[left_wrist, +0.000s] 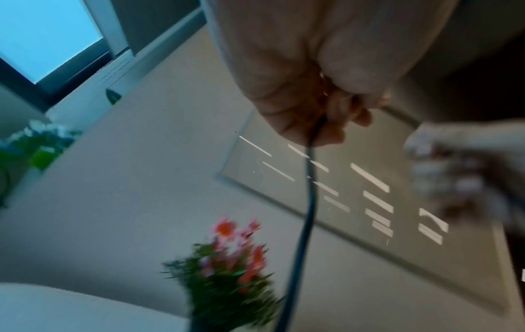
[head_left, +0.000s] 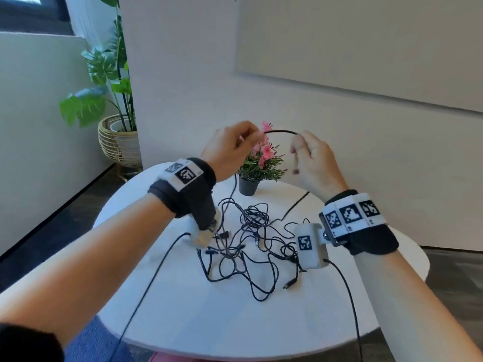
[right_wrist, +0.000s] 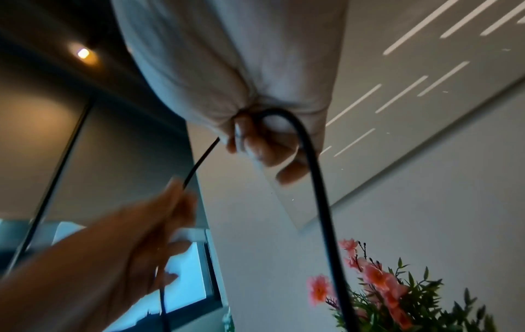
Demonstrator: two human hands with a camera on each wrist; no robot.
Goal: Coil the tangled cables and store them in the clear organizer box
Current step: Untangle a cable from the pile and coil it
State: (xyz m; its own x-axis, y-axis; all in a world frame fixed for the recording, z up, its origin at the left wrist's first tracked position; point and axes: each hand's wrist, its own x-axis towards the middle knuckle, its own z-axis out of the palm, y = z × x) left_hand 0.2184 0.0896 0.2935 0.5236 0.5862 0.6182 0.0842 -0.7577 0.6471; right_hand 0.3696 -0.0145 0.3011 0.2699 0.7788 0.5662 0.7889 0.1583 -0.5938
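Note:
A black cable (head_left: 281, 131) is stretched between both hands, raised above the round white table (head_left: 183, 322). My left hand (head_left: 235, 145) pinches one part of it; the cable (left_wrist: 308, 202) hangs down from those fingers. My right hand (head_left: 311, 158) grips it a short way to the right, and the cable (right_wrist: 315, 179) loops round the curled fingers and drops toward the table. A tangle of several black cables (head_left: 248, 244) lies spread on the table below both wrists. No clear organizer box shows in any view.
A small dark pot of pink flowers (head_left: 258, 163) stands at the table's far side, just behind the hands. A tall green plant in a wicker basket (head_left: 117, 139) sits on the floor at the left. A wall runs close behind the table.

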